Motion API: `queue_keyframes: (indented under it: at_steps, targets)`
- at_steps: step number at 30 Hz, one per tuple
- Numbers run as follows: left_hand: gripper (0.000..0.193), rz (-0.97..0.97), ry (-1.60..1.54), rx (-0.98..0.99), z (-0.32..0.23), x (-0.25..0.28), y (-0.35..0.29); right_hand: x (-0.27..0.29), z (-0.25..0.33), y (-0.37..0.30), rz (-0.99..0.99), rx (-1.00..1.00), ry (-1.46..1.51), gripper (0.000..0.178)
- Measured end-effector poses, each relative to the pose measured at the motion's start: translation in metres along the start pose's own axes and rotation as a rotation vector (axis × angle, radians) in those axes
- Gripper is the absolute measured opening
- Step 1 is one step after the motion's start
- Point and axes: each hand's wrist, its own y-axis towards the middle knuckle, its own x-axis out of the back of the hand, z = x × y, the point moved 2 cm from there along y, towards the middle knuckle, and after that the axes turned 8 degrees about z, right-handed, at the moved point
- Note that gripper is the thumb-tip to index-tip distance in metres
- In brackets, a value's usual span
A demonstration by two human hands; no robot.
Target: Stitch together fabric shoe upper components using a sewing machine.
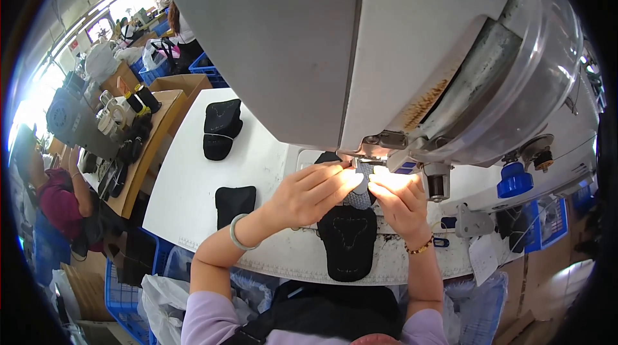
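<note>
Right under the head of a sewing machine (277, 48), a small grey textured piece (359, 199) lies on top of dark material. My left hand (312, 193) pinches its left edge with the fingertips close to the presser foot (356, 162). From the other side, my right hand (400, 203) has thumb and fingers pressed together on its right edge. Bright lamp light washes out my fingertips. Toward me lies a black padded fabric piece (347, 242) with a stitched outline; its far end runs up beneath the grey piece, and the join is hidden.
On the white table (180, 197) at left lie a stack of black pieces (222, 129) and another black piece (235, 204). A blue knob (514, 181) sits at right. Blue crates (132, 293) stand below the table. A co-worker (61, 203) sits at far left.
</note>
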Motion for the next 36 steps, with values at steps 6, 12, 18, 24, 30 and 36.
queue_keyframes:
  at_steps: [6,12,18,24,30,36]
  targets:
    - [0.033,0.015,-0.136,0.022,0.012,-0.002,-0.003,-0.002,0.013,0.008,-0.005,0.0,-0.054,0.03]
    - [0.033,-0.095,-0.243,0.107,0.021,-0.018,-0.009,-0.008,0.02,0.011,-0.043,-0.049,-0.121,0.029]
    - [0.029,-0.205,-0.359,0.201,0.029,-0.031,-0.012,-0.014,0.022,0.009,-0.041,-0.104,-0.147,0.029]
    - [0.024,-0.249,-0.427,0.307,0.032,-0.034,-0.015,-0.017,0.016,0.003,-0.025,-0.101,-0.151,0.03]
    - [0.023,-0.22,-0.399,0.229,0.036,-0.026,-0.016,-0.017,0.013,0.004,-0.066,-0.139,-0.109,0.03]
    - [0.026,-0.105,-0.29,0.096,0.033,-0.009,-0.007,-0.019,0.016,0.003,-0.117,-0.067,-0.161,0.029]
